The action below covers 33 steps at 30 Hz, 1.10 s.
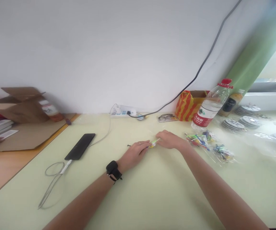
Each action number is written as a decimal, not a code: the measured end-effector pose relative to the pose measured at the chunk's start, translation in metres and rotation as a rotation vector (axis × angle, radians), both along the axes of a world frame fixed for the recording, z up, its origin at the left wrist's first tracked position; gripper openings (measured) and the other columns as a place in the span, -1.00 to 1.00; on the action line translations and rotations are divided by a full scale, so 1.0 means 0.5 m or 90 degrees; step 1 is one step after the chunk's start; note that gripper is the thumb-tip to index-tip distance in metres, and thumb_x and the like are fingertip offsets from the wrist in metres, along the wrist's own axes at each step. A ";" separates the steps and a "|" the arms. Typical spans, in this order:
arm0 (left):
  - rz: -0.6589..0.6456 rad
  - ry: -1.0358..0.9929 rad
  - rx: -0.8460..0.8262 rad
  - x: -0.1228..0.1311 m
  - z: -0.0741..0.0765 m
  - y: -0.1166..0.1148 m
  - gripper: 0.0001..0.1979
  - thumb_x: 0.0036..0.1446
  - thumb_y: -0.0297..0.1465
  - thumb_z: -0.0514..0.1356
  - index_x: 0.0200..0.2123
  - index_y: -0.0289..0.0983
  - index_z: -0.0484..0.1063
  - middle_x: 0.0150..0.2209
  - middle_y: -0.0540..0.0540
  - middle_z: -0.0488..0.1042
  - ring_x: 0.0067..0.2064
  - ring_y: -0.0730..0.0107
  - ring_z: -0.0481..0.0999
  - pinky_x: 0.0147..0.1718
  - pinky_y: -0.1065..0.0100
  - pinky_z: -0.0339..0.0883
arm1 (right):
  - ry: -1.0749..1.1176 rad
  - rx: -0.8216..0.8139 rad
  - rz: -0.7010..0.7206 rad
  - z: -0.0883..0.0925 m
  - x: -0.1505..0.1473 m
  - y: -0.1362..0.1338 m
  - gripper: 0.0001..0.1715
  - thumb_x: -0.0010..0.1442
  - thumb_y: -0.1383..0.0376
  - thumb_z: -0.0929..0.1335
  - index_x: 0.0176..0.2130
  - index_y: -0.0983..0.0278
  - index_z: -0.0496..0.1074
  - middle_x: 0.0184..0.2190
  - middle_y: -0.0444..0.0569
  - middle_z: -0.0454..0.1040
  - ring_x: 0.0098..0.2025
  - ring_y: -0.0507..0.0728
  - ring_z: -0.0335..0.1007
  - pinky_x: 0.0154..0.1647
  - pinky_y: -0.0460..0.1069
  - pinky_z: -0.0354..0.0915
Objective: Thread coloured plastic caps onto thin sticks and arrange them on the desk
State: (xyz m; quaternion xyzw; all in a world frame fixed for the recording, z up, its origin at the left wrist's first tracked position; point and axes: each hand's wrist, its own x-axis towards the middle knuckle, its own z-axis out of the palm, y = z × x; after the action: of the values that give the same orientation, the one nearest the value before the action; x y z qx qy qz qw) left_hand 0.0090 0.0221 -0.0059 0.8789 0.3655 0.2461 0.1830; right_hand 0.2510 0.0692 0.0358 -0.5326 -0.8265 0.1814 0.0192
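Both hands of mine, left (133, 155) and right (168, 140), are narrowed to a pinch on a small green-and-yellow piece (153, 143), just below and right of the frame's centre. It sits between my fingertips, which hide most of it. A watch (112, 169) is on my left wrist. At lower left, a cable (47, 192) loops over the table (152, 201) to a dark phone (80, 147). Just past my left fingers lies a small dark bit (129, 145), too small to make out. Right of my right hand lie clear packets (223, 153) of colourful parts. Behind them stands a red-capped bottle (209, 110), with stacked discs (233, 125) to its right. Farther back, glasses (167, 118) lie beside a striped bag (187, 107), and a power strip (123, 113) sits along the wall (128, 54).
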 end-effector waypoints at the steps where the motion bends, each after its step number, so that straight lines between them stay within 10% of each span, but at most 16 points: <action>1: -0.018 -0.001 -0.007 0.008 0.003 -0.005 -0.62 0.46 -0.34 -0.02 0.24 -0.06 0.39 0.27 -0.07 0.42 0.26 0.19 0.43 0.22 0.10 0.34 | -0.006 -0.010 -0.006 0.014 0.010 0.005 -0.53 0.26 0.23 0.37 0.14 0.27 0.50 0.17 0.19 0.47 0.22 0.33 0.36 0.20 0.10 0.26; 9: 0.033 -0.058 0.090 0.047 0.082 0.046 -0.66 0.32 -0.22 0.21 0.12 -0.12 0.46 0.10 -0.13 0.55 0.15 0.12 0.50 0.18 0.06 0.36 | 0.060 -0.072 -0.023 0.147 0.085 0.016 -0.44 0.18 0.05 0.43 0.14 0.15 0.55 0.21 0.01 0.47 0.19 0.37 0.41 0.15 0.12 0.34; 16: 0.055 -0.004 0.152 0.021 0.141 0.109 -0.20 0.17 -0.29 0.35 0.41 -0.03 0.10 0.42 -0.14 0.15 0.41 0.03 0.15 0.34 -0.04 0.15 | 0.204 -0.072 0.055 0.185 0.084 -0.006 -0.39 0.16 -0.11 0.44 0.11 0.08 0.57 0.24 0.01 0.43 0.17 0.36 0.43 0.14 0.16 0.38; 19: 0.043 -0.008 0.176 0.007 0.151 0.111 -0.29 0.19 -0.28 0.34 0.36 -0.01 0.20 0.41 -0.10 0.19 0.41 0.03 0.16 0.35 -0.03 0.10 | 0.242 -0.095 0.127 0.196 0.081 -0.011 -0.44 0.16 -0.10 0.45 0.08 0.05 0.59 0.22 -0.03 0.44 0.13 0.30 0.46 0.10 0.11 0.41; 23: 0.033 -0.053 0.081 -0.007 0.165 0.111 -0.75 0.35 -0.22 0.17 -0.01 -0.08 0.57 0.03 -0.07 0.61 0.06 0.16 0.56 0.04 0.19 0.42 | 0.294 -0.077 0.165 0.205 0.069 -0.013 -0.51 0.24 -0.05 0.40 0.08 0.07 0.58 0.14 -0.05 0.52 0.12 0.25 0.47 0.12 0.09 0.39; 33: 0.092 -0.220 -0.210 -0.046 0.217 0.106 -0.62 0.27 -0.07 0.21 -0.16 -0.26 0.60 -0.26 -0.15 0.66 -0.36 0.32 0.63 -0.47 0.41 0.46 | 0.382 0.161 0.126 0.222 -0.018 -0.068 -0.78 0.31 0.18 0.36 -0.13 0.14 0.60 -0.09 -0.05 0.61 -0.13 0.16 0.51 -0.11 0.04 0.44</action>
State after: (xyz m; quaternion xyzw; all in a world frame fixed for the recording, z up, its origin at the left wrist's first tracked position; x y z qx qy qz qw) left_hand -0.0141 0.0754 0.1026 0.7537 0.4256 0.3423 0.3655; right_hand 0.2421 0.0355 0.1470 -0.3664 -0.8475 0.2273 0.3095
